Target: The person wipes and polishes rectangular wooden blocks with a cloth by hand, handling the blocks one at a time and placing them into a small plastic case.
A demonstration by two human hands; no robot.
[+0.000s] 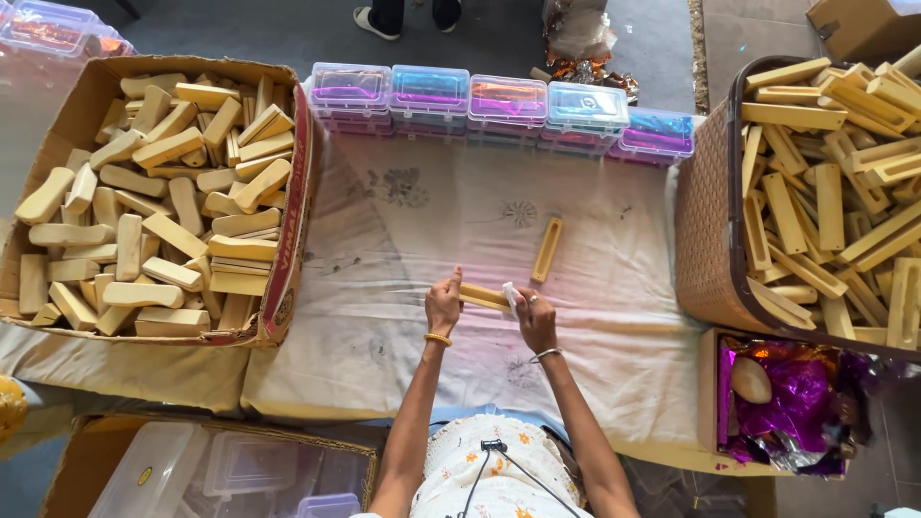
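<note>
Wooden block [483, 295] lies pinched at each end by left hand [443, 305] and right hand [535, 321], steadied flat on the cloth [595, 317].

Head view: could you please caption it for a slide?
Both hands, left hand and right hand, hold a wooden block over the cloth-covered table.

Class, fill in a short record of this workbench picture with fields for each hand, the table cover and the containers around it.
left hand: grips one end of a wooden bar
right hand: holds a white scrap at the bar's other end
cloth: white, stained; a second bar lies apart
left: cardboard box of wooden blocks
right: brown basket of bars
far edge: row of clear plastic cases
</note>
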